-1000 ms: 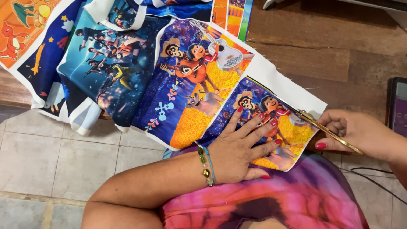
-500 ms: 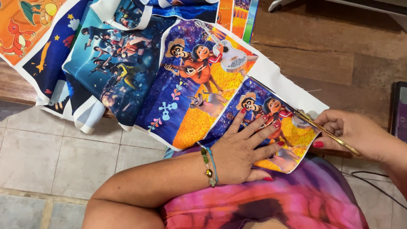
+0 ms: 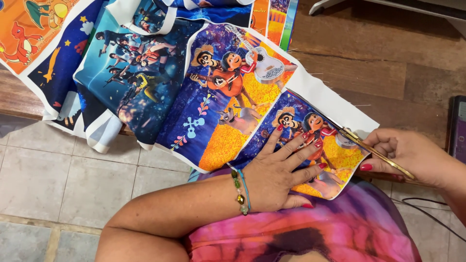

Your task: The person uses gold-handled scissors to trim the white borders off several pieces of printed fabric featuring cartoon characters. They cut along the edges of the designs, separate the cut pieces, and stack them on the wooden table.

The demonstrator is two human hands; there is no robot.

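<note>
My left hand (image 3: 281,170) lies flat, fingers spread, on a small printed fabric panel (image 3: 335,157) with cartoon figures on an orange and purple ground. My right hand (image 3: 412,155) grips gold-handled scissors (image 3: 359,140) whose blades run up along the panel's upper right edge, next to the white border of the cloth (image 3: 335,104). A larger panel (image 3: 223,97) with the same cartoon print lies just left of it, joined to it by the white cloth.
More printed panels, a teal one (image 3: 131,82), a dark blue one (image 3: 58,73) and an orange one (image 3: 29,29), overhang the wooden table (image 3: 388,68) onto the tiled floor (image 3: 73,179). A dark device (image 3: 458,126) lies at the right edge, a cable (image 3: 427,213) below it.
The view has shifted slightly. My right hand and the scissors have edged a little along the panel's upper right edge; my left hand stays pressed on the fabric.
</note>
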